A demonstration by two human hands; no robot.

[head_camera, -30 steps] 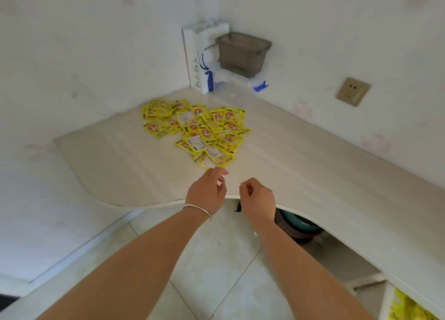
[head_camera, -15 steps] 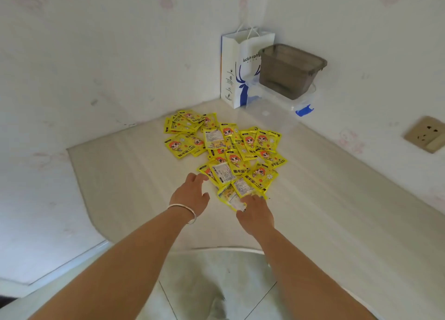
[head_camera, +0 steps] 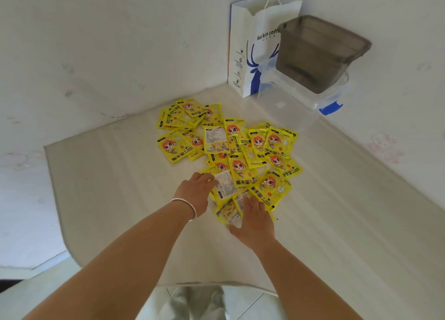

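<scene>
Left hand (head_camera: 195, 190), fingers relaxed, touches the face-down sachet (head_camera: 225, 183) just ahead; my right hand (head_camera: 255, 219) lies flat on the nearest sachets (head_camera: 228, 211), the pile (head_camera: 258, 146) spreading away beyond both.

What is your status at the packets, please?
Left hand touching a face-down packet, right hand flat on nearest packet. Pile loose on desk. Nothing blocking.

L hand (head_camera: 195, 190), R hand (head_camera: 255, 219) on packets (head_camera: 238, 168) (yellow).
</scene>
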